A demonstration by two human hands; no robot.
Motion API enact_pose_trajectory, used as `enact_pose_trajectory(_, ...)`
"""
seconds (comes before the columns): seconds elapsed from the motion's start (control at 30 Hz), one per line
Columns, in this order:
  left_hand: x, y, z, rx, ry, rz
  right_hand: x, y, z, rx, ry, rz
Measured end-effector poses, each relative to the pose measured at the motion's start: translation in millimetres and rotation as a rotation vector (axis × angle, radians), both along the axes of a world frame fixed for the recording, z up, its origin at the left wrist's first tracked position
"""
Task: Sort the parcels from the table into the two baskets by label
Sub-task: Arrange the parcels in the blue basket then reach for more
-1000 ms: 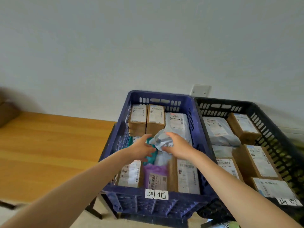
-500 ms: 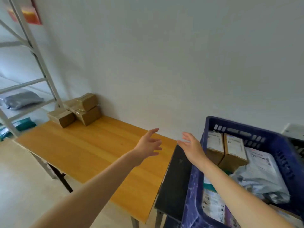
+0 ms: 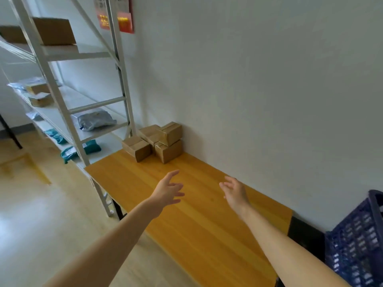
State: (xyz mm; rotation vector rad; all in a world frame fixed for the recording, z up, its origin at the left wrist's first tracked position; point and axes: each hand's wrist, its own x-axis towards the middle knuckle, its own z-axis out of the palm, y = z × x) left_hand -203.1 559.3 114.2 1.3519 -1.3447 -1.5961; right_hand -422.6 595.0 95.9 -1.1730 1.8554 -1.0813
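Several brown cardboard parcels (image 3: 157, 141) are stacked at the far end of the wooden table (image 3: 196, 224), against the wall. My left hand (image 3: 166, 192) and my right hand (image 3: 235, 193) hover above the middle of the table, both empty with fingers spread, well short of the parcels. Only a corner of the blue basket (image 3: 358, 241) shows at the right edge; its contents and the second basket are out of view.
A white metal shelf rack (image 3: 62, 96) stands left of the table, holding a grey bag (image 3: 95, 120), teal bags and small boxes. A pale wooden floor lies to the left. The white wall runs along the table's far side.
Both hands let go of the grey bag in the blue basket and swung left over the table. The view turned left, so the baskets slid to the right edge.
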Motion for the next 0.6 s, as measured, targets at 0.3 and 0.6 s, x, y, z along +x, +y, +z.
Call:
enact_pose_trajectory(0.3, 59, -100, -35, 0.07, -0.005, 0.13, 50, -120, -38, 0.068, 0.006, 0.088)
enact_pose_trajectory(0.6, 80, -247, -48, 0.074, -0.153, 0.141, 73, -267, -60, 0.075, -0.109, 0.071)
